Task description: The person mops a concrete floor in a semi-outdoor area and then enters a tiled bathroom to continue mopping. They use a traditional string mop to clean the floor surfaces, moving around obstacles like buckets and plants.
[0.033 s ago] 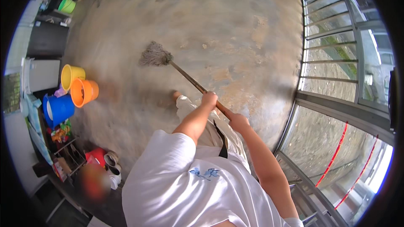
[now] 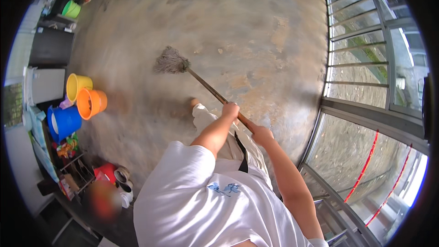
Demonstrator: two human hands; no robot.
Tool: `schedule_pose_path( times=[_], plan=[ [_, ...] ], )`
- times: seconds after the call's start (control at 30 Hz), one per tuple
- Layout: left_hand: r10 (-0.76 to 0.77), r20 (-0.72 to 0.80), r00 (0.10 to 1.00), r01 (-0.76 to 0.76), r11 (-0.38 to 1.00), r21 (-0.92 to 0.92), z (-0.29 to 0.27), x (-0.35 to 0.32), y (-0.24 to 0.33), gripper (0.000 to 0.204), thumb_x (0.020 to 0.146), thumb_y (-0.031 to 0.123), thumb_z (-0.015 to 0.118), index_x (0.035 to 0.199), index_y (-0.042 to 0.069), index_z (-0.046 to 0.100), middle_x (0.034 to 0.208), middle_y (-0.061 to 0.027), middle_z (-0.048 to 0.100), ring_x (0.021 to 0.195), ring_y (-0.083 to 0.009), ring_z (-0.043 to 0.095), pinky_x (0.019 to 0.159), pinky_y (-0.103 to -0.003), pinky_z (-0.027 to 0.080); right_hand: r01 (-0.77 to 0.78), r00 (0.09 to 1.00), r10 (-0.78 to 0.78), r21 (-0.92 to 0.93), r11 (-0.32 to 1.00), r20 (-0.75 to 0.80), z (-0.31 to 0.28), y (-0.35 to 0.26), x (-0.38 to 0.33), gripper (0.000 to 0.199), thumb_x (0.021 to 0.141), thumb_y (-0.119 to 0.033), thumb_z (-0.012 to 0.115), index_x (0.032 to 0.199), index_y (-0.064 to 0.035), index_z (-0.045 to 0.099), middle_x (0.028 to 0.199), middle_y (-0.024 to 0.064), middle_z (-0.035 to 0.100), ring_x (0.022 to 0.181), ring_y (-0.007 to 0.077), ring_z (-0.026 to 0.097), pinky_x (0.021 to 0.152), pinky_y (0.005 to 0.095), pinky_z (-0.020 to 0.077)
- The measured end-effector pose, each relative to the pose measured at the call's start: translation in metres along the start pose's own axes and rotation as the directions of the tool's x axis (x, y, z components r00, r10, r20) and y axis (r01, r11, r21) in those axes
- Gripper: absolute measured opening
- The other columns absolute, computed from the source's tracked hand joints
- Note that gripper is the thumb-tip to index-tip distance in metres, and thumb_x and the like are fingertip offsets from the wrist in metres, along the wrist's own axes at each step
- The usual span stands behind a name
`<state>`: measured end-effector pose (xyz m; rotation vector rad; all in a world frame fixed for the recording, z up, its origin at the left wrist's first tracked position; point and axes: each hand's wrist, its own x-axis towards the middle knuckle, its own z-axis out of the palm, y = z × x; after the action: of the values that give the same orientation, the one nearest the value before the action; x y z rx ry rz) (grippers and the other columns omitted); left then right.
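Mop (image 2: 206, 85): string type, slanting from both hands forward and to their left.
Mop head (image 2: 171, 60): dull grey-brown strands, ragged, fanned out well ahead of the hands; I make it the far end.
Handle (image 2: 201, 79): long, straight, brown; looks redder to me between left hand (image 2: 231, 109) and right hand (image 2: 262, 135).
Grip: left hand nearer the strands, right behind it.
Butt end: I can't see it past the right hand.

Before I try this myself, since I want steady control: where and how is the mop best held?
Probably near the body end of the long, slim handle, coming from the body side, since it slants that way. Space the hands, as here: left hand nearer the mop head, right hand behind. The head's loose strands look poor to grip.
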<state>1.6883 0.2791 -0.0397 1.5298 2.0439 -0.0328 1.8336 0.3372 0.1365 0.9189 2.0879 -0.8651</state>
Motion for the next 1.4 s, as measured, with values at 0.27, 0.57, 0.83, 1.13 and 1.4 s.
schedule_pose_path(
  times=[0.27, 0.57, 0.83, 1.13, 1.4],
  plan=[
    [0.258, 0.049, 0.965, -0.255, 0.965, -0.057, 0.022, 0.037, 0.122, 0.013, 0.072, 0.014, 0.054, 0.074, 0.017, 0.066, 0.083, -0.0047, 0.062, 0.089, -0.0238, 0.058, 0.078, -0.039, 0.044, -0.167, 0.986, 0.168, 0.070, 0.983, -0.011, -0.015, 0.107, -0.063, 0.068, 0.075, -0.014, 0.053, 0.134, -0.0375, 0.029, 0.090, 0.0155, 0.062, 0.083, 0.0338, 0.060, 0.070, 0.0442, 0.0478],
    [0.265, -0.011, 0.964, -0.259, 0.935, -0.240, -0.063, 0.119, 0.101, 0.008, 0.070, 0.009, 0.055, 0.070, 0.014, 0.062, 0.076, -0.0089, 0.060, 0.081, -0.0284, 0.058, 0.069, -0.039, 0.045, -0.111, 0.993, 0.110, -0.017, 0.994, -0.037, -0.124, 0.111, 0.003, 0.065, 0.076, -0.008, 0.052, 0.132, -0.0349, 0.034, 0.083, 0.0139, 0.061, 0.077, 0.0320, 0.060, 0.067, 0.0437, 0.0478],
    [0.143, 0.016, 0.990, -0.134, 0.959, -0.251, -0.143, 0.204, 0.038, 0.009, 0.072, 0.010, 0.055, 0.071, 0.012, 0.064, 0.079, -0.0106, 0.062, 0.080, -0.0281, 0.060, 0.070, -0.039, 0.047, 0.002, 0.999, 0.000, -0.053, 0.999, 0.045, -0.237, 0.085, 0.104, 0.064, 0.076, -0.005, 0.050, 0.131, -0.0339, 0.035, 0.082, 0.0145, 0.061, 0.077, 0.0315, 0.061, 0.066, 0.0429, 0.0474],
    [0.009, 0.022, 1.000, -0.003, 0.965, -0.261, -0.144, 0.264, -0.066, 0.007, 0.072, 0.016, 0.056, 0.074, 0.012, 0.061, 0.082, -0.0110, 0.061, 0.078, -0.0319, 0.059, 0.065, -0.042, 0.046, 0.050, 0.985, -0.063, 0.087, 0.995, 0.161, -0.296, 0.028, 0.196, 0.080, 0.080, -0.003, 0.047, 0.134, -0.0525, 0.013, 0.085, 0.0147, 0.062, 0.076, 0.0297, 0.063, 0.062, 0.0379, 0.0483],
    [-0.108, 0.036, 0.994, 0.113, 0.929, -0.352, -0.172, 0.301, -0.008, 0.006, 0.071, 0.014, 0.057, 0.075, 0.012, 0.062, 0.083, -0.0107, 0.061, 0.083, -0.0322, 0.058, 0.067, -0.042, 0.046, 0.227, 0.964, -0.216, -0.058, 0.972, 0.154, -0.334, 0.098, 0.215, 0.078, 0.080, 0.001, 0.042, 0.132, -0.0521, 0.019, 0.090, 0.0129, 0.062, 0.080, 0.0264, 0.063, 0.062, 0.0372, 0.0472]
  ],
)
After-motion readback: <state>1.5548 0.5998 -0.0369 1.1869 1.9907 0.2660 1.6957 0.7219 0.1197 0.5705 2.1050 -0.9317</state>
